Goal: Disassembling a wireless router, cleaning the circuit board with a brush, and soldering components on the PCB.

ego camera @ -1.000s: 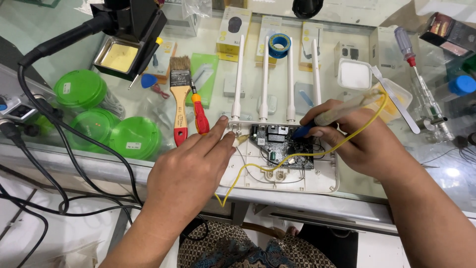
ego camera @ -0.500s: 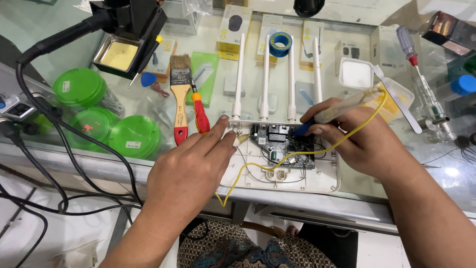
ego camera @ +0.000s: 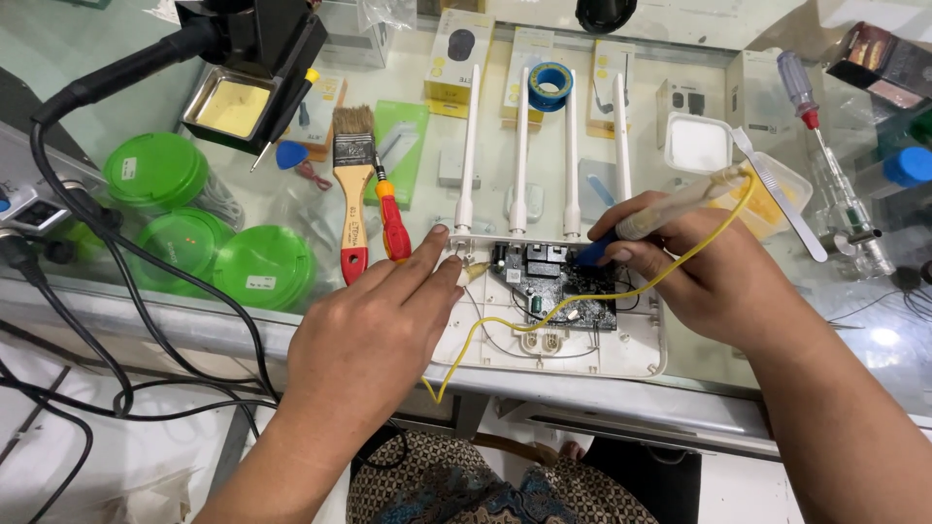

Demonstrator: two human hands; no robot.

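Note:
An opened white router (ego camera: pixel 582 354) with several upright antennas (ego camera: pixel 520 155) lies on the glass counter, its dark circuit board (ego camera: pixel 558 291) exposed. My left hand (ego camera: pixel 374 335) rests on the router's left edge, index finger and thumb pinching something small at the yellow wire's (ego camera: pixel 466 335) end by the board's corner. My right hand (ego camera: pixel 709 277) grips a pale pen-shaped tool (ego camera: pixel 670 209) with a blue tip, its point touching the board's top edge. The yellow wire runs from that tool over the board and off the counter's front.
Green round containers (ego camera: pixel 228 257) stand at the left. A soldering iron stand (ego camera: pixel 248 73) with black cables is at the back left. A paintbrush (ego camera: pixel 354 189), red screwdriver (ego camera: pixel 393 223), blue tape roll (ego camera: pixel 549 82), tweezers (ego camera: pixel 782 194) and small boxes lie around.
Both hands stay nearly still on the router. The tool tip in my right hand has shifted only slightly along the board's top edge.

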